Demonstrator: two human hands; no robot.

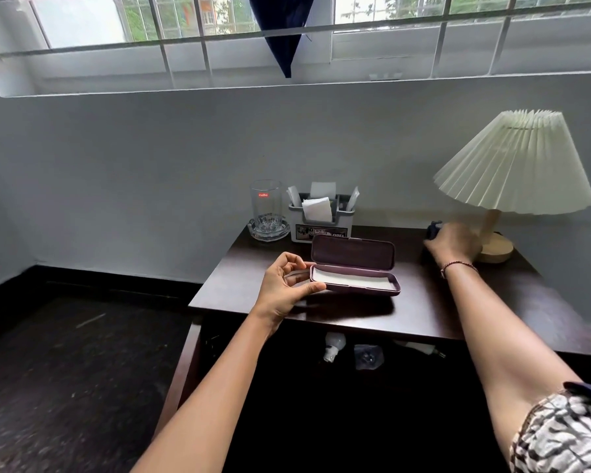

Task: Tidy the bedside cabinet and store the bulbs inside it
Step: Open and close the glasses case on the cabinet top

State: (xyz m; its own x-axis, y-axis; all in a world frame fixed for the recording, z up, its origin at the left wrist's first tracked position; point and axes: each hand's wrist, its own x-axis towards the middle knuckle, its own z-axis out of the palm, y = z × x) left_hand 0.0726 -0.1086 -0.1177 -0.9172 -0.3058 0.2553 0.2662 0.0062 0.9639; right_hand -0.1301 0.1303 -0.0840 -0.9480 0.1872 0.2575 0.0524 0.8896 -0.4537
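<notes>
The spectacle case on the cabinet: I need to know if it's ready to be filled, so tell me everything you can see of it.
The spectacle case is a long, rounded, dark purple-brown box that looks like hard plastic. It lies open on the dark cabinet top, lid hinged up at the back. A pale lining shows inside and nothing lies on it. The left hand pinches its left end.

Pretty dim room, all the light is soft daylight coming through the window (185,35) up top, which blows out white in spots. The dark tabletop (355,315) picks up a dull sheen, and the space under it goes nearly black. Right hand (452,245) is motion-blurred. Wide-angle lens bends the window bars and edges.
</notes>
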